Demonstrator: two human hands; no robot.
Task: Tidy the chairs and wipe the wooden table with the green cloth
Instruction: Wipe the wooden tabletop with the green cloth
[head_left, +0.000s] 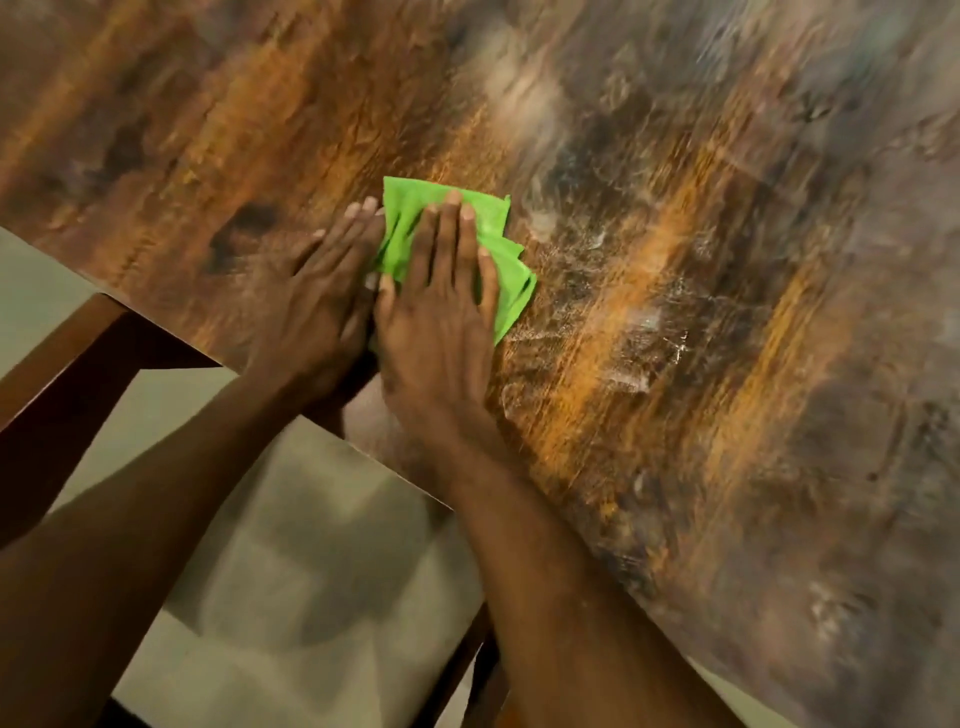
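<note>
Far left at 9 o'clock we see a dark wooden chair frame (67, 358) under the table edge; whether it's tucked in properly we can't tell, only a rail and leg show. Pale tiled floor (291, 571) fills the 7 o'clock corner below the arms. Moving right, our left hand (324, 296) lies flat on the table (727, 364), fingers straight and together, fingertips touching the left border of the green cloth (498, 260), holding nothing, just pressing down. Just beside it, thumbs nearly meeting, our right hand (441, 306) is spread flat on top of the cloth, fingers straight, palm pressing it into the wood, not gripping. The cloth is bunched and folded, sitting near frame centre, close to the near table edge, with its free corners sticking out at 12 and 3 o'clock from the right hand. Right of the cloth, 3 to 4 o'clock, the wood shows whitish smears and streaks (639, 338); could be residue or glare, hard to say with the motion blur. Far right and top the table is blurred, nothing else on it that we can make out. Step in hand, we judge: wiping the table, early-to-mid, chairs status unknown. Next move likely calls for pushing the cloth toward 3 o'clock across the streaked patch, keeping flat pressure so the bunched cloth doesn't slip out from under the palm.
</note>
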